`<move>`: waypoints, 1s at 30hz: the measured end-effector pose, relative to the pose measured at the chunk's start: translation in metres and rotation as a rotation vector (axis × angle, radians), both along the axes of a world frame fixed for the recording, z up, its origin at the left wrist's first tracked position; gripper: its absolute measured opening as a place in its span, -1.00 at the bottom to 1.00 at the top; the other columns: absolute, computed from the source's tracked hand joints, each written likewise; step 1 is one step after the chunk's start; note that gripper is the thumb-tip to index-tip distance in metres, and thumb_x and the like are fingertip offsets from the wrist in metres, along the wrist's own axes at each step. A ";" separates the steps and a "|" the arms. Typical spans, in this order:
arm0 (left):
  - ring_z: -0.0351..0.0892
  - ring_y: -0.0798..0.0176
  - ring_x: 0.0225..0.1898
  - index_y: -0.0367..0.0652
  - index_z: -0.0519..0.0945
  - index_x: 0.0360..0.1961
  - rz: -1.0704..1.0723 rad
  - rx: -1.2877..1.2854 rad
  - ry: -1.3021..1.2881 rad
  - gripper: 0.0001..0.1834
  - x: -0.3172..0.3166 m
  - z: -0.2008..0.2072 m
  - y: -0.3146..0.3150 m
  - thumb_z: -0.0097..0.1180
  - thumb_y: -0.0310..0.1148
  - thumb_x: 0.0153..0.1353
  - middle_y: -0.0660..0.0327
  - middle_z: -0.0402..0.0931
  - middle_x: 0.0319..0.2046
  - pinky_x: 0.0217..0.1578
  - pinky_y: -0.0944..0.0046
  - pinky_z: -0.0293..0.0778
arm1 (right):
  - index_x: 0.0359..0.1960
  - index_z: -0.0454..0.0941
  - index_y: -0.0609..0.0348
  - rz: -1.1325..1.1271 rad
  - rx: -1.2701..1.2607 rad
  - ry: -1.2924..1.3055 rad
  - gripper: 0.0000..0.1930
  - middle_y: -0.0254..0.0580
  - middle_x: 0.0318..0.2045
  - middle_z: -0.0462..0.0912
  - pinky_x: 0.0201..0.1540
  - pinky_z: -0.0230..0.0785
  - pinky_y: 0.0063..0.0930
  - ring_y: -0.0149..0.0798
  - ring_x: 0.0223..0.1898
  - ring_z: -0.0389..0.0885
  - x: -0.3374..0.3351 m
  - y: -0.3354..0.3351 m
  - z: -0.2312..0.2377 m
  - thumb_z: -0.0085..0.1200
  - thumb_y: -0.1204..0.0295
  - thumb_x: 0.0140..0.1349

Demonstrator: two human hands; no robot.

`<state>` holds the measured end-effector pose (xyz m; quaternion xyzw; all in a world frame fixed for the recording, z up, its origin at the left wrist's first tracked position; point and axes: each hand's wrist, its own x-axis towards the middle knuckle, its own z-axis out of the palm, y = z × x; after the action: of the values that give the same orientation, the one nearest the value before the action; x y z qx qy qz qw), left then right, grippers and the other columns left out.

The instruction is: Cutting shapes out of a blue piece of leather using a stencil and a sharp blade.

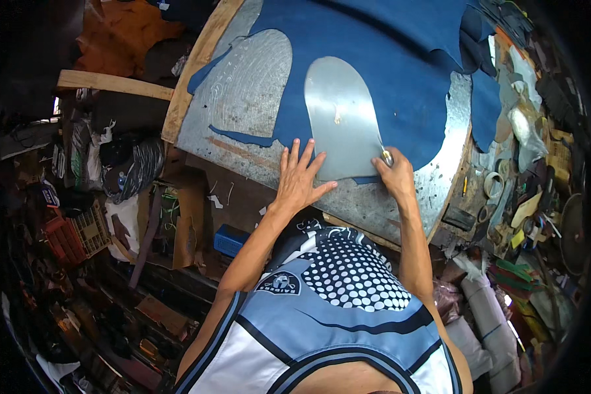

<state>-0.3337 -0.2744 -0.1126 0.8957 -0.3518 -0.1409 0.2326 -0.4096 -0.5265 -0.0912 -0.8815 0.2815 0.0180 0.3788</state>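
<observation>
A grey metal template, rounded at the far end and straight at the near end, lies on a sheet of blue leather. My left hand is spread at the template's near left corner, fingers apart, partly over the bare metal table top. My right hand is closed around a small knife. Its thin blade meets the template's right edge, against the leather. Left of the template, a cut-out in the leather with a rounded far end bares the scratched metal surface.
A wooden beam borders the table's left side. Tape rolls, a yellow pencil and scraps crowd the right. Below at left are a blue box, a cardboard box and a crate. Wrapped rolls lie at lower right.
</observation>
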 end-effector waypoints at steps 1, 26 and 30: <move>-0.12 -0.30 0.50 -0.12 0.47 0.29 -0.003 -0.003 0.019 -0.18 0.002 0.001 0.003 0.24 0.21 0.15 -0.07 0.09 0.46 0.42 -0.37 -0.19 | -0.06 0.60 0.29 0.003 0.004 -0.007 -0.65 -0.03 -0.48 0.60 -0.38 0.48 -0.21 -0.03 -0.38 0.69 -0.005 -0.002 0.007 0.27 0.33 0.17; 0.59 0.00 0.15 -0.21 0.67 -0.04 -0.575 -0.711 0.164 -0.58 0.056 0.056 -0.097 -0.01 -0.71 0.09 0.11 0.67 -0.01 0.28 -0.07 0.29 | 0.09 0.52 0.29 -0.916 0.955 -0.897 -0.57 -0.37 -0.38 0.61 -0.56 0.34 -0.70 -0.61 -0.57 0.45 -0.112 0.055 0.141 0.08 0.18 0.40; 0.62 0.35 -0.19 -0.30 0.66 -0.11 -0.171 -0.716 0.760 -0.79 0.069 0.051 -0.076 0.01 -0.44 0.44 0.17 0.68 -0.17 -0.05 0.24 0.52 | -0.04 0.55 0.28 -0.969 0.765 -0.858 -0.63 -0.29 -0.49 0.60 -0.68 0.27 -0.65 -0.57 -0.71 0.39 -0.126 0.028 0.119 0.08 0.18 0.40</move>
<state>-0.2646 -0.3500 -0.0618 0.6142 -0.3406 -0.3449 0.6228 -0.5354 -0.4990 0.0277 -0.3953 0.4398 -0.3993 0.7006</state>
